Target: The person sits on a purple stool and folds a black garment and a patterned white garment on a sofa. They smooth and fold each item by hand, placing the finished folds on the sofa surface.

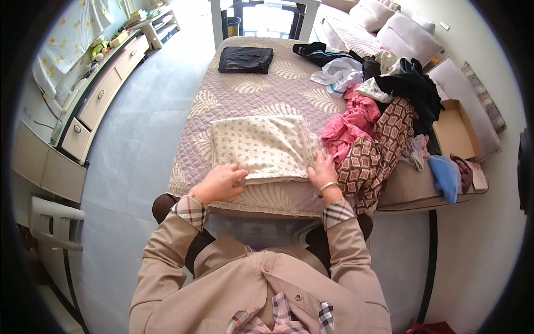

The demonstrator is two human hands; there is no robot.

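Note:
A cream cloth with small grey motifs (260,142) lies folded into a rough rectangle on the quilted cover (246,100). At its near left corner, my left hand (223,181) has its fingers curled on the edge. My right hand (324,171), with a bangle at the wrist, grips the near right corner. The fingertips partly hide both corners. Farther off on the cover rests a flat, folded black garment (246,59).
To the right, a heap holds a brown patterned garment (375,150), pink cloth (350,121), white cloth (340,75) and black clothing (413,87). An open cardboard box (457,129) and a blue cloth (444,177) sit on the sofa. A white plastic stool (56,221) stands at left.

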